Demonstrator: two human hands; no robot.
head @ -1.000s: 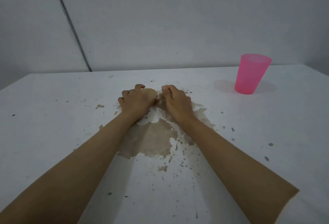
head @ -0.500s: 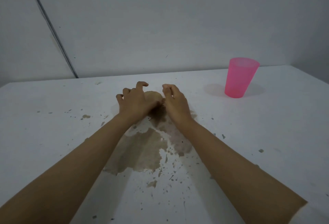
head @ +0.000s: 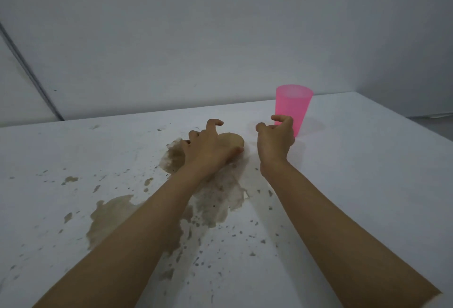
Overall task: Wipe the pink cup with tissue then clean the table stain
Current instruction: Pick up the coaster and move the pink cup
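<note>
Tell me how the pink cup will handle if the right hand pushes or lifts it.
The pink cup looks like thin, translucent plastic with nothing visible inside, so it is probably light. It stands upright on a base narrower than its rim, so a high push by the right hand may tip it. Its smooth wall may be slippery.
</note>
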